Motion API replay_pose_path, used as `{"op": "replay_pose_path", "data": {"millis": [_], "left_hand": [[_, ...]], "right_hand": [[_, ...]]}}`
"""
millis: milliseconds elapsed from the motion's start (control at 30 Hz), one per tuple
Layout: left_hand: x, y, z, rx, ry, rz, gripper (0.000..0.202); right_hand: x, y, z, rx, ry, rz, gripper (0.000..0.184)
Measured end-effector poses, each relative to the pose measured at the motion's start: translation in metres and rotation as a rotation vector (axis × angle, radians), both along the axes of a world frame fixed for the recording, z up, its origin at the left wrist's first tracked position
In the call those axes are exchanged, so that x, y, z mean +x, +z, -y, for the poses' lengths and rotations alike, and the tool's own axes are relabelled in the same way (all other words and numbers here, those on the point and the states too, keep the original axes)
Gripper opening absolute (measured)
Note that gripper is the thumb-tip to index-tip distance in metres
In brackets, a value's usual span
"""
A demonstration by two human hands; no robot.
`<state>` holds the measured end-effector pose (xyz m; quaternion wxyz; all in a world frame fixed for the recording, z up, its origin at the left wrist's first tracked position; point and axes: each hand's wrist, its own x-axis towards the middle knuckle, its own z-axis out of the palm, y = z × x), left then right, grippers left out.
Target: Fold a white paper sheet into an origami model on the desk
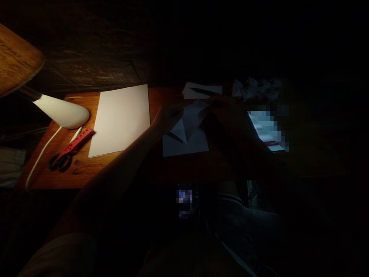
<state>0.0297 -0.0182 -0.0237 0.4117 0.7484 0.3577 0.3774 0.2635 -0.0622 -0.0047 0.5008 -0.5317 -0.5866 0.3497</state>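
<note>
A partly folded sheet of paper (191, 117) is held between my two hands, above a flat sheet of paper (190, 148) on the wooden table. My left hand (168, 115) grips its left side, the fingers closed around the edge. On the far right side my right hand (220, 105) holds the folded paper; this hand is in deep shadow and its fingers show only faintly. The folded paper has a pointed lower flap that hangs toward me. Behind my hands lies a small stack of paper (201, 87) with a dark pen (203, 91) on it.
A white stack of paper (122, 119) lies left under a lamp (62, 109). Scissors (60, 161) and a red ruler-like strip (76, 142) are near the lamp's cord. Folded paper pieces (255, 88) sit back right, behind a lit screen (265, 129). A phone (184, 200) glows below the table edge.
</note>
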Motion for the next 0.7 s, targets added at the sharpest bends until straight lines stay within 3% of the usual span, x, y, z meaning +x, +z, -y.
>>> {"op": "replay_pose_path", "data": {"millis": [233,367,567,700], "left_hand": [[0.002,0.006,-0.001,0.116,-0.195,0.070,0.025],[0.002,0.011,0.002,0.035,-0.274,0.142,0.017],[0.008,0.012,0.010,-0.141,-0.106,0.110,0.027],[0.011,0.014,0.013,-0.233,-0.119,0.130,0.044]], "right_hand": [[0.001,-0.004,-0.001,-0.038,-0.015,0.008,0.016],[-0.003,-0.003,-0.001,0.024,0.032,0.038,0.011],[-0.013,0.002,0.007,0.038,0.117,0.061,0.010],[-0.017,0.004,0.010,0.031,0.132,0.018,0.015]]}}
